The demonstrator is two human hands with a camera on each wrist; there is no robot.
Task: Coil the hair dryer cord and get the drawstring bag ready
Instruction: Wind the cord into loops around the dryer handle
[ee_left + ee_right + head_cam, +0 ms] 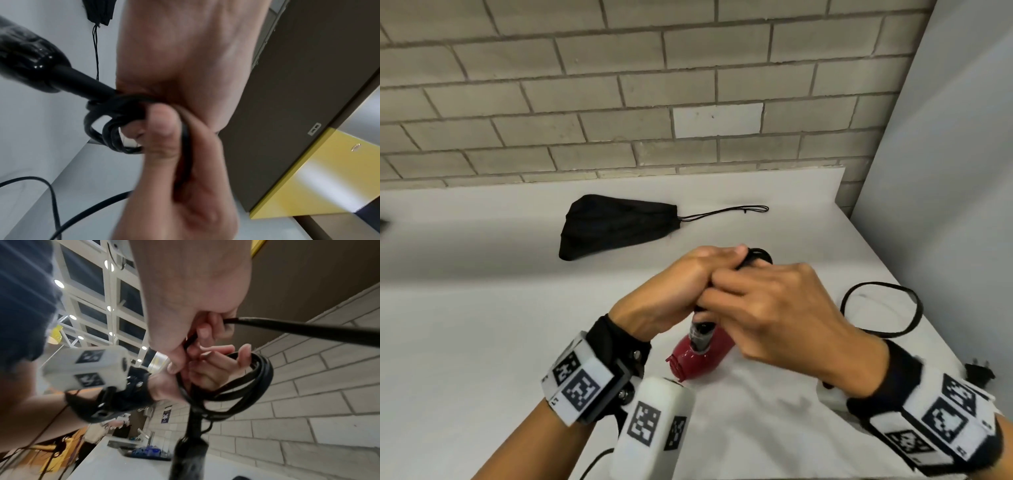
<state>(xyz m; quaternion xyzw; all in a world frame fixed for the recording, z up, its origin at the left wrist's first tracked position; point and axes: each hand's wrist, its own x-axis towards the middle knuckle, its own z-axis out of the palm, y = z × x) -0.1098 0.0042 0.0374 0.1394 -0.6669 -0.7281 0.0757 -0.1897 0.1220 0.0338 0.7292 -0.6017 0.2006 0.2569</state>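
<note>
**Cord wrap in progress, bag untouched**

Cord (257, 382) loops bunched in left hand (671, 291), fingers curled round them above the red hair dryer (700, 353), so turns probably stay put. Right hand (774, 308) pinches the free run, feeding it. Slack loop (883, 308) lies right of the grip; drawstring bag (616, 226) beyond, still cinched.

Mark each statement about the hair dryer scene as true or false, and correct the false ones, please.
1. The drawstring bag lies on the white table, touched by no hand. True.
2. The hair dryer body is blue. False: it is red.
3. The left hand holds several loops of the cord. True.
4. The whole cord is already coiled. False: a loose loop lies on the table and the plug lies free.
5. The right hand rests flat on the table. False: it grips the cord.
</note>
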